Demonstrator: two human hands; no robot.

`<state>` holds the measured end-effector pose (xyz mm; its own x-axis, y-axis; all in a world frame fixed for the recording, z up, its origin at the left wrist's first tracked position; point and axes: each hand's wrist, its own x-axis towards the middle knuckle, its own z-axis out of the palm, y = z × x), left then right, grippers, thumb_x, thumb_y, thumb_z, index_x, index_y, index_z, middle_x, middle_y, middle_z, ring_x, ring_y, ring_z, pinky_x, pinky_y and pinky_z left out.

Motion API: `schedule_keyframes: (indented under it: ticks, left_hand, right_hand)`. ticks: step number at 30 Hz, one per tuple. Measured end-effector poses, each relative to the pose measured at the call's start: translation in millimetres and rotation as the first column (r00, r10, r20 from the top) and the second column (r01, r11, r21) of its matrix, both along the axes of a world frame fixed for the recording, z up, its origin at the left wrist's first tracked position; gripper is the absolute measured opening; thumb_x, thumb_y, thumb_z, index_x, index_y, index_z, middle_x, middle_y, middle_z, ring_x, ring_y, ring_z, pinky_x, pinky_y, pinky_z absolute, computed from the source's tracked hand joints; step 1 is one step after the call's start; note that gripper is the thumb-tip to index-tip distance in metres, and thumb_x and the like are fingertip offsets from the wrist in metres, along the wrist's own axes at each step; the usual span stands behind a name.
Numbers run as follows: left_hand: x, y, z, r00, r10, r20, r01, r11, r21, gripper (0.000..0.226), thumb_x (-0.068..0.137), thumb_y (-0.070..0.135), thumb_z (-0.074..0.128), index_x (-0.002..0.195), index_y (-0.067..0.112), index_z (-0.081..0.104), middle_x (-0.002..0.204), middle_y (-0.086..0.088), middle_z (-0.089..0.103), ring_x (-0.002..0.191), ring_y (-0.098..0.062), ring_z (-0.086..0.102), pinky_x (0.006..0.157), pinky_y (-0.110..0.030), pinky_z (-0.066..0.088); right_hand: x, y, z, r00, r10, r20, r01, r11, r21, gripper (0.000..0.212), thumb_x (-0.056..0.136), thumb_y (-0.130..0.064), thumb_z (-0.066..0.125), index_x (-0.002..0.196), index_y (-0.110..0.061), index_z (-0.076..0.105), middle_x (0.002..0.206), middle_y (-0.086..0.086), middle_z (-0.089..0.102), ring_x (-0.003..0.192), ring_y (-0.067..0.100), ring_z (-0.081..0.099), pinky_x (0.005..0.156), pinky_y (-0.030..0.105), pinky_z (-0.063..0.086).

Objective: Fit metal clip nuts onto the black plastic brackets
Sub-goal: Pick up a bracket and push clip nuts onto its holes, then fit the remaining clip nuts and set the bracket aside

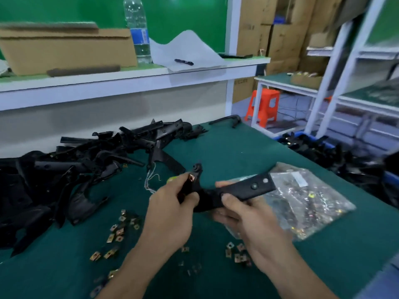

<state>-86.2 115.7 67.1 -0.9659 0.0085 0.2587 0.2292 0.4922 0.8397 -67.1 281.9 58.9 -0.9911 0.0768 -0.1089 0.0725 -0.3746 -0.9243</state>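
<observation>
I hold one black plastic bracket (244, 188) above the green table (237, 147), between both hands. My left hand (170, 210) grips its left end, where a brass-coloured clip nut (192, 177) sits on the bracket next to my fingertips. My right hand (248, 219) grips the bracket's middle from below, thumb on top. The bracket's long flat arm points right over a clear plastic bag (302, 201). Several loose clip nuts (118, 231) lie on the table below my left hand, and a few more clip nuts (237, 253) lie under my right wrist.
A big pile of black brackets (75, 169) covers the table's left and back. More black parts (336, 156) fill a bin off the right edge. A shelf (129, 76) above carries a cardboard box (64, 48) and a water bottle (139, 29). An orange stool (263, 106) stands beyond.
</observation>
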Motion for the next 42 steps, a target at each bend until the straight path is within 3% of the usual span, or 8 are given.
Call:
schedule_keyframes:
  ticks: [4, 13, 20, 23, 25, 27, 34, 42]
  left_hand:
    - [-3.6, 82.5, 9.7, 0.987, -0.121, -0.105, 0.123, 0.992, 0.018, 0.042, 0.093, 0.027, 0.066, 0.122, 0.057, 0.061, 0.087, 0.045, 0.058, 0.097, 0.023, 0.056, 0.073, 0.005, 0.038]
    - [-12.5, 250.1, 11.4, 0.832, -0.538, 0.132, 0.54, 0.841, 0.024, 0.042, 0.075, 0.024, 0.067, 0.094, 0.061, 0.07, 0.09, 0.032, 0.073, 0.088, 0.009, 0.068, 0.084, -0.019, 0.056]
    - [-73.2, 335.0, 45.5, 0.753, -0.547, 0.365, 0.443, 0.832, 0.333, 0.096, 0.079, 0.036, 0.084, 0.158, 0.024, 0.031, 0.151, 0.004, 0.049, 0.13, -0.017, 0.053, 0.111, -0.039, 0.042]
    - [-82.0, 334.2, 52.5, 0.768, -0.518, 0.377, 0.464, 0.855, 0.231, 0.092, 0.084, 0.037, 0.076, 0.158, 0.026, 0.023, 0.155, 0.0, 0.044, 0.133, -0.028, 0.05, 0.112, -0.047, 0.041]
    - [-74.7, 312.8, 54.7, 0.821, -0.474, 0.318, 0.504, 0.863, -0.014, 0.087, 0.081, 0.031, 0.072, 0.155, 0.037, 0.027, 0.155, 0.005, 0.042, 0.127, -0.032, 0.056, 0.107, -0.051, 0.047]
    - [-72.8, 281.2, 50.5, 0.864, -0.448, 0.23, 0.485, 0.864, -0.136, 0.075, 0.083, 0.026, 0.067, 0.149, 0.043, 0.037, 0.157, 0.005, 0.042, 0.127, -0.037, 0.057, 0.104, -0.054, 0.049]
    - [-63.1, 157.9, 25.6, 0.998, -0.058, 0.017, 0.059, 0.995, -0.084, 0.031, 0.085, 0.02, 0.071, 0.098, 0.048, 0.071, 0.113, 0.036, 0.06, 0.112, -0.004, 0.062, 0.104, -0.029, 0.046]
    - [-56.5, 13.9, -22.0, 0.921, 0.38, 0.085, -0.37, 0.922, -0.112, 0.03, 0.093, 0.026, 0.071, 0.087, 0.055, 0.068, 0.105, 0.01, 0.071, 0.068, -0.011, 0.062, 0.065, -0.031, 0.056]
  right_hand:
    - [27.2, 66.9, 4.0, 0.977, -0.213, 0.011, 0.213, 0.976, -0.047, 0.019, 0.097, -0.005, 0.06, 0.113, -0.008, 0.07, 0.103, 0.014, 0.076, 0.093, 0.032, 0.074, 0.07, 0.032, 0.062]
    - [86.2, 193.3, -7.6, 0.816, -0.537, 0.215, 0.572, 0.805, -0.156, 0.015, 0.096, -0.002, 0.058, 0.106, -0.001, 0.069, 0.095, 0.018, 0.076, 0.084, 0.031, 0.075, 0.072, 0.041, 0.059]
    - [-14.5, 306.3, 16.4, 0.765, -0.6, 0.234, 0.642, 0.679, -0.356, 0.015, 0.098, -0.012, 0.061, 0.103, 0.002, 0.062, 0.102, 0.025, 0.069, 0.094, 0.034, 0.07, 0.067, 0.04, 0.062]
    - [-66.0, 338.0, 19.7, 0.825, -0.487, 0.288, 0.54, 0.829, -0.144, 0.014, 0.1, -0.013, 0.058, 0.089, -0.003, 0.058, 0.108, 0.041, 0.053, 0.11, 0.047, 0.06, 0.101, 0.043, 0.052]
    - [-78.8, 332.9, -0.7, 0.837, -0.425, 0.344, 0.403, 0.905, 0.135, 0.01, 0.094, -0.003, 0.058, 0.085, -0.001, 0.062, 0.095, 0.041, 0.055, 0.083, 0.043, 0.067, 0.077, 0.03, 0.06]
    - [-87.6, 312.9, -16.4, 0.831, -0.484, 0.273, 0.419, 0.869, 0.264, 0.01, 0.09, 0.001, 0.061, 0.093, 0.005, 0.069, 0.079, 0.022, 0.07, 0.061, 0.026, 0.066, 0.053, 0.025, 0.056]
    - [-106.1, 200.5, -9.9, 0.934, -0.346, -0.085, 0.278, 0.558, 0.782, 0.022, 0.079, -0.018, 0.062, 0.072, -0.034, 0.075, 0.069, -0.023, 0.07, 0.068, 0.0, 0.066, 0.062, 0.014, 0.047]
    - [-134.3, 73.9, 23.6, 0.984, 0.174, -0.044, -0.039, 0.446, 0.894, 0.021, 0.081, -0.016, 0.062, 0.077, -0.028, 0.077, 0.075, -0.018, 0.072, 0.074, -0.003, 0.063, 0.061, 0.004, 0.041]
